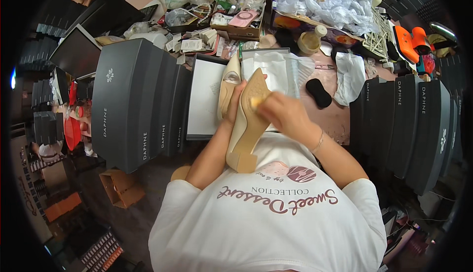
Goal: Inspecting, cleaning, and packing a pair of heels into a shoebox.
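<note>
Beige leather, sole up: a block-heeled shoe (248, 124) is held over the person's chest, heel toward the white printed T-shirt (266, 222), toe pointing away. The left hand (235, 105) is wrapped around the shoe's left edge near the toe, fingers closed on it. The right hand (282, 114) presses on the sole from the right, fingertips bunched over a small yellowish thing at the forefoot; what that thing is cannot be told. Both hands meet on the shoe, so they are close together.

Just beyond, the matching shoe (228, 84) lies in an open shoebox (206, 99) with white tissue paper (276, 72) spread to its right. The box leaves little bare table (340, 119) in front; the only open strip is to the right of the tissue, where a black oval pad (319, 92) and a white cloth (351, 74) lie.

Left of the box a row of dark grey shoebox lids (135, 102) stands on edge, overlapping, with pale lettering and a small flower mark. A similar row of black boxes (409, 124) walls in the right side.

Farther off, the table is crowded: a round-capped bottle (312, 39), crumpled clear plastic bags (325, 0), a pink flat case (243, 19), paper scraps, an orange tool (411, 42) at right.
</note>
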Action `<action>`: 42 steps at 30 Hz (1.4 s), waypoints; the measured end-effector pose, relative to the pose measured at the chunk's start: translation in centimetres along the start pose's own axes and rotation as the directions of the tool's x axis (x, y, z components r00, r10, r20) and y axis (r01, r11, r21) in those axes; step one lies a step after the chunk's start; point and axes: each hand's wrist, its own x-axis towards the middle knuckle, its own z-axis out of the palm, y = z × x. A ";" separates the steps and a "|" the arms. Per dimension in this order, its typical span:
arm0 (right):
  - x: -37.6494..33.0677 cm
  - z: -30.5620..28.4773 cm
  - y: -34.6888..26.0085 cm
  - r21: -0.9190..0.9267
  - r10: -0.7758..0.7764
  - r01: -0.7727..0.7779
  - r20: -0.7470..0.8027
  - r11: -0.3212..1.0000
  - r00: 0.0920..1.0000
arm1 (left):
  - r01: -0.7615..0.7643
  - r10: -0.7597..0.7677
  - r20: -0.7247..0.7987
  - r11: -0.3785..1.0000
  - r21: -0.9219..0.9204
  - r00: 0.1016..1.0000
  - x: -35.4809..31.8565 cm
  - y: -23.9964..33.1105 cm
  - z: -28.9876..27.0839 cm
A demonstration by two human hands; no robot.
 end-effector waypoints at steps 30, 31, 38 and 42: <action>-4.7 -6.5 15.6 -0.220 0.355 -0.403 -0.226 0.888 0.907 | 0.032 -0.143 0.417 0.965 0.261 0.898 1.9 -4.7 4.9; -5.2 -6.9 15.9 -0.308 0.283 -0.366 -0.281 0.878 0.917 | 0.010 -0.112 0.403 0.969 0.246 0.909 2.0 -5.2 4.9; -9.5 -0.4 7.0 0.778 0.014 -0.592 0.608 -0.209 0.794 | -0.411 0.409 0.099 0.811 0.415 0.907 4.4 -4.4 4.5; -8.2 -2.4 8.3 0.745 0.465 -0.665 0.573 0.048 0.675 | -0.172 0.776 0.183 -0.097 0.980 0.603 0.3 0.4 -0.5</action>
